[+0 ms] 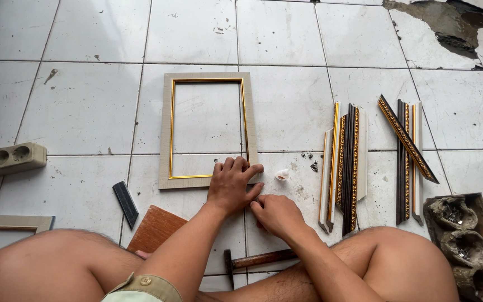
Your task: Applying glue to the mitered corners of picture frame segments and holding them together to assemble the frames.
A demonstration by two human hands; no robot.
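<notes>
A beige picture frame (167, 128) with a thin gold inner edge lies flat on the white tiled floor. My left hand (231, 184) presses down on its near right corner, fingers spread over the moulding. My right hand (275, 215) rests beside it with fingers curled toward that corner; whether it pinches something small cannot be told. A small white cap-like piece (282, 175) lies just right of the corner. A hammer (255, 260) lies between my legs.
Two bundles of cut dark and gold moulding strips (346, 165) (408, 154) lie at the right. A box of nails (459, 235) sits at the lower right. A power strip (9, 159), a dark block (125, 203), a brown board (155, 228) and another frame (12, 222) lie left.
</notes>
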